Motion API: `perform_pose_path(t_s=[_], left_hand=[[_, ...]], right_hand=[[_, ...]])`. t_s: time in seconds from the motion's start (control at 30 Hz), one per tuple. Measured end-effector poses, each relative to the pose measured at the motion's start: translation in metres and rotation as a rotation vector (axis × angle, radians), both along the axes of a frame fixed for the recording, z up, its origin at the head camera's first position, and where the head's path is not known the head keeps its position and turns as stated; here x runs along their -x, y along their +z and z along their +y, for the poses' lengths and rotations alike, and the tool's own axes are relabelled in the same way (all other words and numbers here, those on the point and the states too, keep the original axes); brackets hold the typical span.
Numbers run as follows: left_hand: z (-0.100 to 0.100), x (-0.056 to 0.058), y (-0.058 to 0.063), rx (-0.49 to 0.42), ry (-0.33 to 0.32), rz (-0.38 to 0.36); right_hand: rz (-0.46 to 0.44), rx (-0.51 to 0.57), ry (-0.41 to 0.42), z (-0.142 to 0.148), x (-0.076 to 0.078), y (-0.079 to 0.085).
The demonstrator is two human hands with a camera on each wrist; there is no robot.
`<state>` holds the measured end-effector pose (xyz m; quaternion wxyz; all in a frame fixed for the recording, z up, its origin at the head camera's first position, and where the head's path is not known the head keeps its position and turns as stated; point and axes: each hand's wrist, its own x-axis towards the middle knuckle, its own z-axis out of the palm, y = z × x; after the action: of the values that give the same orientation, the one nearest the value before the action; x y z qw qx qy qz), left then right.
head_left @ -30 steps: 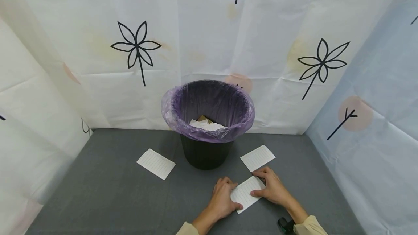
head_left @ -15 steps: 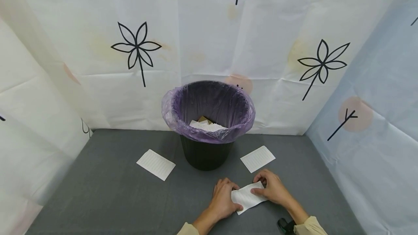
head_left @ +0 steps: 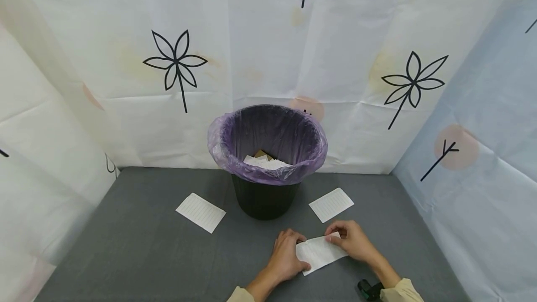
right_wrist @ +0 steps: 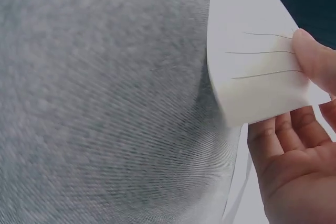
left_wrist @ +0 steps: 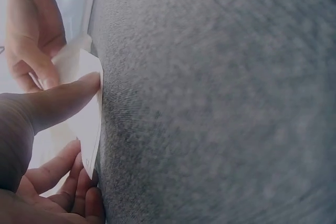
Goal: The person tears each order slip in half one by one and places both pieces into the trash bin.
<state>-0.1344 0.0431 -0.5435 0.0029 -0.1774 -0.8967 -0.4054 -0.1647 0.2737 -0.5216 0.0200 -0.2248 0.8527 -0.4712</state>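
From the head, the bench [head_left: 126,236] and patterned backdrop [head_left: 260,59] are viewed forward and downward, from well back. From each wrist, the paper [head_left: 320,254] is seen close up and low, the bench turned sideways: at right in the left wrist view, at left in the other. The paper is shared by all three.

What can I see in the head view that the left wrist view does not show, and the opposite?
Only head: the black bin with purple liner, the loose sheet left of it, and flower drawings.
Only left wrist: a small rounded mark near the held paper's edge.
Both: left hand and right hand pinching that paper, gray table.
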Motion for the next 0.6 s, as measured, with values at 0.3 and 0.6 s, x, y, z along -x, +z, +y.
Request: perform_pose_path(t_s=[0.3, 0.6], left_hand=[[-0.002, 0.004, -0.006, -0.278, 0.077, -0.043], [-0.011, 0.010, 0.001, -0.464, 0.096, -0.048]], right_hand=[[-0.082, 0.093, 0.026, 0.001, -0.001, 0.008], [-0.176, 0.153, 0.000, -0.004, -0.004, 0.017]])
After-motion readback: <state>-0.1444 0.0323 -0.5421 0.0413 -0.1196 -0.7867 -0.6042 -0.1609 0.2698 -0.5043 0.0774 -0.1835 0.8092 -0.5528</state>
